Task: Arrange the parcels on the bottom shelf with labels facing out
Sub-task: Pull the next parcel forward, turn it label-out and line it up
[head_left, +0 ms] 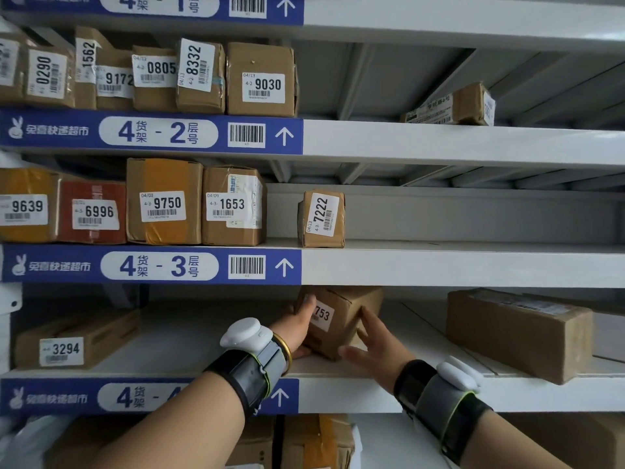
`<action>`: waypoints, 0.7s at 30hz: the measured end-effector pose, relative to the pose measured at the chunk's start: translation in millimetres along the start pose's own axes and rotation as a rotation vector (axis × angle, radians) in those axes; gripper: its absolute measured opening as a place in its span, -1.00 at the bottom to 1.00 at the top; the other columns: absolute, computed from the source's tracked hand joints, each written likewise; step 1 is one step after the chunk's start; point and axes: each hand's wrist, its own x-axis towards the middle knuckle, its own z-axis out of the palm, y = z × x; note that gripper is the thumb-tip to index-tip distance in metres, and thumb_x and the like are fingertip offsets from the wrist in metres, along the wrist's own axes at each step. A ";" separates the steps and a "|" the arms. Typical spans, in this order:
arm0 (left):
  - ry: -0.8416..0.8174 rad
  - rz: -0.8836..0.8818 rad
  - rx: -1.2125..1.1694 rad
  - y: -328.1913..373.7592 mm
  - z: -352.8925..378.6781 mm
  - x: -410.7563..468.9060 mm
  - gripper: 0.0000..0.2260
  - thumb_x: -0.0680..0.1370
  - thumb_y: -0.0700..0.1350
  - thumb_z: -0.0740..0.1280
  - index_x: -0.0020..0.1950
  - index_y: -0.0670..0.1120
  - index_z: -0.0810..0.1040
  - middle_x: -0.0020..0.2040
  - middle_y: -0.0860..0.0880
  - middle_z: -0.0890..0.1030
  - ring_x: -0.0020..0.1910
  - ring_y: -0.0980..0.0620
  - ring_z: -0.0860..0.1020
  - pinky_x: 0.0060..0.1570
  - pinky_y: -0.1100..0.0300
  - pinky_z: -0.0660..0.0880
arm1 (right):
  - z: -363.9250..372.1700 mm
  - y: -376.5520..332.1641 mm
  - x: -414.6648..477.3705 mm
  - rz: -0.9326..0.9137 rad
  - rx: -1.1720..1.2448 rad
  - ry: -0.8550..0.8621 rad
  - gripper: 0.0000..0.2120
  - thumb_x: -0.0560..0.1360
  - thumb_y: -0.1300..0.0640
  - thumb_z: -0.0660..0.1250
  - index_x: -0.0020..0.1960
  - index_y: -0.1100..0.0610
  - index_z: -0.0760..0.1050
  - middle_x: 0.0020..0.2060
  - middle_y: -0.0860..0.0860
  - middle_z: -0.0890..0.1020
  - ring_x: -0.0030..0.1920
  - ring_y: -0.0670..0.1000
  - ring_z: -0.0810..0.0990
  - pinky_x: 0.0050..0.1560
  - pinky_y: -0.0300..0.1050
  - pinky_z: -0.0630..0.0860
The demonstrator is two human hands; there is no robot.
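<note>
parcel [341, 319]: brown box, label ending 753 facing us, tilted on shelf 4-4 [338, 390] | our left hand [297, 328]: fingers clamped on its left side, partly covering the label | our right hand [375, 343]: spread, touching its right face | neighbours: box 3294 [74, 340] at left, long box [517, 333] at right, both apart

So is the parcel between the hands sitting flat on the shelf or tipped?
Tipped. The parcel leans with one corner down on the shelf, its label skewed, while the left hand grips it and the right hand rests against it.
</note>
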 end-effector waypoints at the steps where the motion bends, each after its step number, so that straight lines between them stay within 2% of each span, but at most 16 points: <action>1: -0.002 0.021 0.044 -0.3 -1.4 -0.4 -0.37 0.50 0.27 0.12 0.42 -0.11 0.19 0.35 -0.15 0.40 0.27 -0.21 0.43 0.14 -0.10 0.53 | 0.1 -0.9 -0.1 0.007 0.034 -0.002 -0.20 0.42 0.15 0.39 0.48 0.02 -0.03 0.44 0.01 0.28 0.42 0.00 0.27 0.24 -0.13 0.37; 3: -0.002 0.077 0.168 -2.1 -4.2 -2.7 -0.40 0.52 0.25 0.07 0.43 -0.10 0.15 0.35 -0.16 0.40 0.26 -0.21 0.44 0.08 -0.06 0.56 | -1.1 -2.9 0.0 0.019 0.059 -0.001 -0.22 0.43 0.17 0.38 0.48 0.03 -0.02 0.43 0.02 0.30 0.41 -0.01 0.30 0.19 -0.18 0.38; 6: -0.009 0.114 0.405 -6.7 -9.9 -5.5 -0.39 0.55 0.22 0.06 0.49 -0.05 -0.02 0.42 -0.13 0.34 0.26 -0.17 0.46 -0.04 0.12 0.55 | -3.8 -4.5 1.2 0.028 0.001 0.008 -0.26 0.44 0.13 0.37 0.47 0.03 0.02 0.41 0.01 0.33 0.37 -0.04 0.35 0.09 -0.29 0.35; 8: -0.005 0.149 0.529 -8.6 -14.4 -6.0 -0.40 0.56 0.18 0.08 0.49 -0.07 -0.02 0.42 -0.13 0.35 0.23 -0.14 0.49 0.05 0.09 0.52 | -4.3 -5.3 2.8 0.033 0.009 0.011 -0.29 0.44 0.14 0.37 0.47 0.04 0.06 0.40 0.01 0.34 0.36 -0.04 0.37 0.07 -0.30 0.34; 11: 0.032 0.207 0.676 -9.2 -21.6 -7.5 -0.41 0.54 0.15 0.18 0.47 -0.07 0.08 0.40 -0.10 0.38 0.25 -0.12 0.48 0.14 0.08 0.45 | -4.7 -6.5 5.4 0.039 0.029 0.017 -0.32 0.44 0.18 0.37 0.45 0.08 0.11 0.39 0.02 0.36 0.33 -0.02 0.40 0.12 -0.26 0.35; 14: 0.045 0.254 0.705 -10.3 -26.8 -7.5 -0.44 0.49 0.10 0.30 0.40 -0.06 0.22 0.38 -0.07 0.42 0.30 -0.09 0.44 0.18 0.10 0.39 | -5.7 -5.6 8.8 0.045 0.000 0.041 -0.36 0.43 0.19 0.38 0.42 0.06 0.17 0.37 0.02 0.39 0.30 0.01 0.42 0.15 -0.21 0.36; 17: 0.062 0.291 0.677 -12.6 -28.8 -6.4 -0.59 0.44 0.06 0.37 0.22 -0.02 0.37 0.27 -0.04 0.52 0.21 -0.05 0.51 0.06 0.15 0.42 | -6.3 -4.2 10.2 0.065 -0.042 0.060 -0.39 0.42 0.14 0.38 0.38 -0.05 0.17 0.30 0.06 0.42 0.24 0.08 0.45 0.12 -0.13 0.41; 19: 0.063 0.290 0.651 -15.0 -28.5 -5.1 -0.66 0.44 0.03 0.39 0.13 0.00 0.37 0.21 -0.03 0.56 0.14 -0.03 0.55 0.01 0.17 0.45 | -5.9 -2.5 10.4 0.077 -0.049 0.035 -0.40 0.43 0.12 0.37 0.36 -0.06 0.15 0.27 0.10 0.45 0.17 0.06 0.47 0.04 -0.16 0.42; 21: 0.053 0.290 0.641 -16.7 -28.2 -5.4 -0.64 0.44 0.00 0.39 0.15 -0.01 0.36 0.20 -0.04 0.57 0.12 -0.02 0.56 0.03 0.15 0.48 | -3.6 -1.6 11.3 0.095 -0.011 0.016 -0.43 0.45 0.15 0.35 0.33 -0.03 0.12 0.27 0.11 0.47 0.10 0.06 0.52 -0.02 -0.17 0.50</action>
